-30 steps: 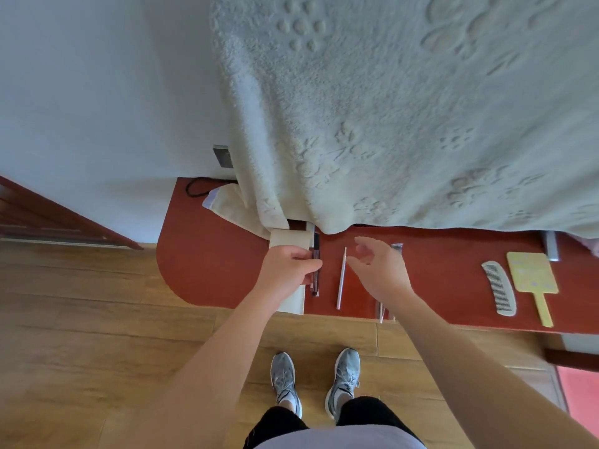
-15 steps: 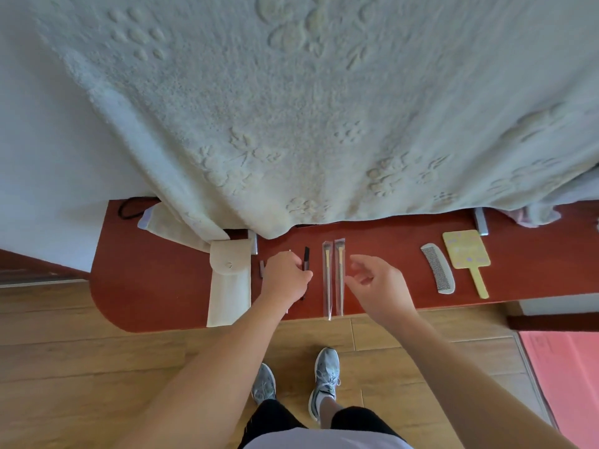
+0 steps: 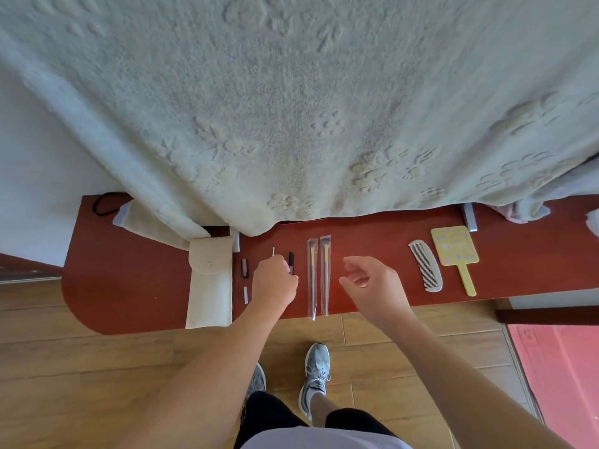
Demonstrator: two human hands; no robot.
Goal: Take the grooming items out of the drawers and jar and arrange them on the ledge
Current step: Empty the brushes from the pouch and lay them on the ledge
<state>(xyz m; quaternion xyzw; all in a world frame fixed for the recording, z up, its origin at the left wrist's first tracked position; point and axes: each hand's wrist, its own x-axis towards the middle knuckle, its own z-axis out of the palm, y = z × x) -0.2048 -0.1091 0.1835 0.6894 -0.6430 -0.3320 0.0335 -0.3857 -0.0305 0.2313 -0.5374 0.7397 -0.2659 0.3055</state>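
On the red ledge (image 3: 136,286) lies a row of grooming items: a cream pouch (image 3: 210,283), a small dark tube (image 3: 244,267), a short white piece (image 3: 245,294), a black pen-like stick (image 3: 291,261), two brushes in clear sleeves (image 3: 318,277), a grey comb (image 3: 426,270) and a yellow hand mirror (image 3: 455,252). My left hand (image 3: 275,281) is curled low over the ledge between the tube and the black stick. A thin white stick (image 3: 273,251) pokes out past its knuckles. My right hand (image 3: 372,285) hovers right of the brushes with loose fingers, holding nothing.
A pale fluffy blanket (image 3: 308,108) hangs over the back of the ledge and hides what is behind it. A black cord (image 3: 100,205) lies at the far left. Wooden floor, my shoes (image 3: 316,375) and a pink mat (image 3: 564,377) are below.
My left hand left the cream pouch and moved right to the thin white stick. My right hand drew away to the right of the two brushes. The view shifted right.
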